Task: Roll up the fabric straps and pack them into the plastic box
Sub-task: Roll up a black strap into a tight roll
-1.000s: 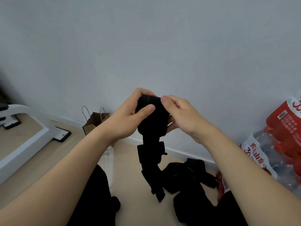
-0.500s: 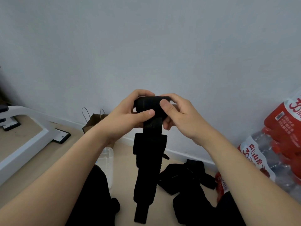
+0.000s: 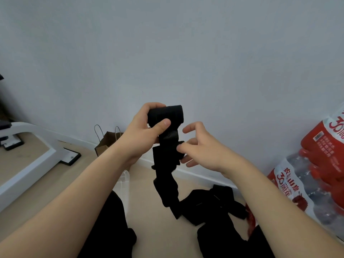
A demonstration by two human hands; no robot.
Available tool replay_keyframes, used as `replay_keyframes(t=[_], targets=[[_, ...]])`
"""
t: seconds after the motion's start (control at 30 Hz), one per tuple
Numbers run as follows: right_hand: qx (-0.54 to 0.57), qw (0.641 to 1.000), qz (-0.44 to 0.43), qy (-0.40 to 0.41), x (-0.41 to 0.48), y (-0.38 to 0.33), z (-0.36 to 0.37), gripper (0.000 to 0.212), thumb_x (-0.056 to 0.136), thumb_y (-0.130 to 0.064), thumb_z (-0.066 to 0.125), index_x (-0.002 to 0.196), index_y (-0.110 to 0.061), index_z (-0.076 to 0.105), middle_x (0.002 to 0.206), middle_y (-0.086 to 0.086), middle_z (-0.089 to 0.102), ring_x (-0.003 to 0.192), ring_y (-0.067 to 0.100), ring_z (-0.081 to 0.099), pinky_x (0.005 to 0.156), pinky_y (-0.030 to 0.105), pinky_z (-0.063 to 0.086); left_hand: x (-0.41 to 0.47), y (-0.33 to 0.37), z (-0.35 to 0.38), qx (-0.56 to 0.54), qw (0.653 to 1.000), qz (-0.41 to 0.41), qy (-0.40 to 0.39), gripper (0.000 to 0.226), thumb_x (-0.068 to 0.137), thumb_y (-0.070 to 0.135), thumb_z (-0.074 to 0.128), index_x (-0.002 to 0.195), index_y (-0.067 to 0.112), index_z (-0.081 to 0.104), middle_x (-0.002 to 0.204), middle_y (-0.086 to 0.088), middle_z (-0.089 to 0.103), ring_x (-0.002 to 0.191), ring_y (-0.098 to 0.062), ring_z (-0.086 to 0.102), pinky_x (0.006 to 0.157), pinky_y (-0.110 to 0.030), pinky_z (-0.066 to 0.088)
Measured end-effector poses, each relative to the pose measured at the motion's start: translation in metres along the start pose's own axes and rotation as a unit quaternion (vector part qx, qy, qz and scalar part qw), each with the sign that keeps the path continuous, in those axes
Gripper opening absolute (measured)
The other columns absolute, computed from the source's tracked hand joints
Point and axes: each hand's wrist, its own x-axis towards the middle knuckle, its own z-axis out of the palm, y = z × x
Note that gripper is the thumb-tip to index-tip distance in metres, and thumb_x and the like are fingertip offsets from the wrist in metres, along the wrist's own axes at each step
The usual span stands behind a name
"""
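Gripping rolled-up top of long black fabric strap (image 3: 165, 113) with left hand (image 3: 147, 131), thumb across the roll's front, held in the air before pale grey wall (image 3: 167, 53), loose tail hanging toward beige floor (image 3: 149, 211). Pinching that tail just below the roll with right hand (image 3: 202, 151), thumb in front, lower fingers behind, index finger lifted clear. Seeing clear plastic box (image 3: 124, 180) on the floor, partly hidden behind left forearm; heap of more black straps (image 3: 210, 203) near the floor's wall edge; brown paper bag (image 3: 105, 144) at that edge too; red-labelled water bottle pack (image 3: 316, 164) at the floor's right edge.
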Motion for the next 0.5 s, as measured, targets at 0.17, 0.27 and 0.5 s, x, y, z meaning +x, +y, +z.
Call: replay_keyframes(t=[0.17,0.27,0.5], targets=[[0.100,0.994,-0.037,-0.013,-0.001,-0.004,0.000,0.053,0.100,-0.007,0.067,0.137,-0.033,0.038,0.095,0.007,0.083,0.087,0.020,0.082,0.082,0.034,0.062,0.003,-0.001,0.001,0.012,0.999,-0.003,0.033,0.031,0.104,0.018,0.071,0.126,0.039,0.063,0.105,0.013,0.071,0.098,-0.020,0.077,0.083,-0.046,0.068],[0.148,0.987,-0.060,-0.006,-0.001,-0.006,-0.005,0.045,0.097,-0.012,0.076,0.132,-0.030,0.055,0.085,-0.001,0.080,0.076,0.008,0.072,0.073,0.021,0.050,0.003,0.000,0.001,-0.012,0.999,-0.012,0.032,0.030,0.104,0.020,0.072,0.126,0.038,0.064,0.112,0.008,0.071,0.098,-0.020,0.078,0.076,-0.039,0.067],[0.117,0.979,-0.167,-0.026,-0.002,-0.001,-0.010,0.053,0.083,0.006,0.086,0.123,-0.027,0.077,0.110,0.004,0.082,0.110,0.022,0.077,0.100,0.031,0.061,0.003,0.000,0.001,-0.016,0.999,-0.041,0.027,0.024,0.105,0.028,0.070,0.125,0.040,0.064,0.111,0.008,0.075,0.100,-0.015,0.076,0.073,-0.025,0.061]])
